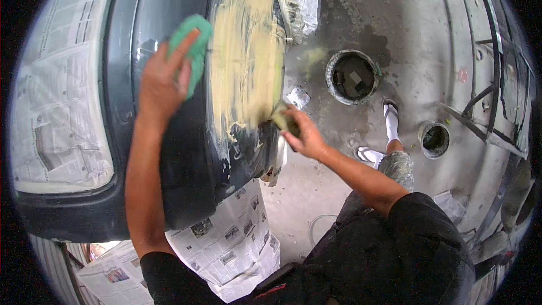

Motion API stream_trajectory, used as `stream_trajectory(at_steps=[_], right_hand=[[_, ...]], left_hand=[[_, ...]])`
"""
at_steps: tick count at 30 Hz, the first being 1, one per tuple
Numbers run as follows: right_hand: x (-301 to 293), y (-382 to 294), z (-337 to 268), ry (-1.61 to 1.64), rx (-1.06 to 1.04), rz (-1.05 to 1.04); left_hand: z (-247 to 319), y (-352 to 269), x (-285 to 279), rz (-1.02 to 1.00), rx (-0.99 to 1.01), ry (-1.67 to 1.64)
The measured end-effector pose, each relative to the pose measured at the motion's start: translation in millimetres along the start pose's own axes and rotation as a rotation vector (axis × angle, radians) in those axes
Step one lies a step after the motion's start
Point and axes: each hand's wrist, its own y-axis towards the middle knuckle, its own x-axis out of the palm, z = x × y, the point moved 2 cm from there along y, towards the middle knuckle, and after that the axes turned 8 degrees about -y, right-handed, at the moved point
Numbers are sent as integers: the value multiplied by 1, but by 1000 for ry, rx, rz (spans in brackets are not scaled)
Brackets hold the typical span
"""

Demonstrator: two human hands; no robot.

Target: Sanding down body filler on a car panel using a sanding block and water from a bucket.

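My left hand point(163, 78) holds a green sponge or cloth point(194, 51) over the dark car body panel point(182, 156), left of a broad patch of pale yellow body filler point(241, 51). In my right hand point(302, 131) is a worn sanding block or pad point(284, 119), held at the panel's right edge by the lower end of the filler. The filler is streaked, with dark paint showing through at its lower part. Whether the green thing touches the panel cannot be told.
Newspaper masking point(59, 114) covers a window at left; more newspaper point(237, 233) hangs below the panel. A round bucket of dark liquid point(352, 77) and a smaller bucket point(435, 140) stand on the concrete floor. A metal frame point(493, 89) is at right.
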Motion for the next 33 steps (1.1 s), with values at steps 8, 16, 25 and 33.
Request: stream_trajectory(at_steps=[8,16,25,33], right_hand=[[-71,17,38,-125,214,36],[-123,14,57,-158,256,65],[-138,11,72,-165,345,-74],[-126,-8,73,-135,388,-112]], left_hand=[[56,-44,79,-471,55,271],[-37,94,126,-300,40,314],[-57,144,182,-445,28,217],[47,-65,254,-711,-82,92]])
